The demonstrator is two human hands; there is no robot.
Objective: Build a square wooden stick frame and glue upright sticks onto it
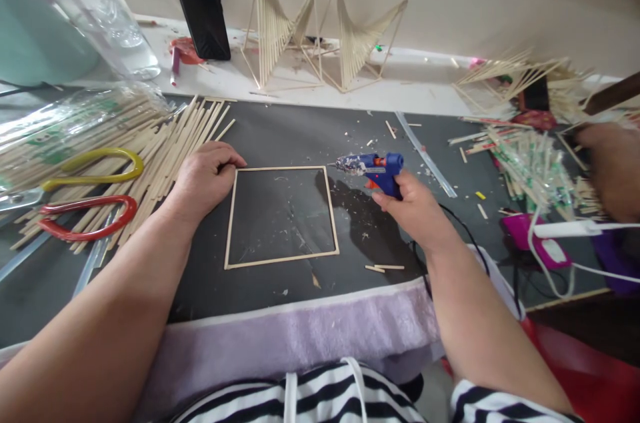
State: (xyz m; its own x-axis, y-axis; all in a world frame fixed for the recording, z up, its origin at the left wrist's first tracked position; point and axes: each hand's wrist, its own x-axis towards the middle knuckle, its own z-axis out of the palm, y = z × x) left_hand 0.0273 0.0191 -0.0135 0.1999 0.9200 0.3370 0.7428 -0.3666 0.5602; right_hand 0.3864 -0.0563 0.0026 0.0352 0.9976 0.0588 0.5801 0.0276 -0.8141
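A square frame of thin wooden sticks (281, 257) lies flat on the dark table in front of me. With fingers bent and together, my left hand (207, 176) holds the frame at its far left corner. My right hand (413, 206) is wrapped round the handle of a blue hot glue gun (385, 173). The gun's nozzle points left and meets the frame's far right corner, or hovers just over it; I cannot tell which. Its front is speckled with whitish residue, and a dark cable trails behind my right wrist.
Scissors (85, 228) lie on loose wooden sticks (167, 149) at left. Stick models (273, 29) and a phone (197, 3) stand at the back. A clear glue stick (425, 153) lies behind the gun. At right are wrapped sticks (530, 163) and another person's blurred hand (615, 169).
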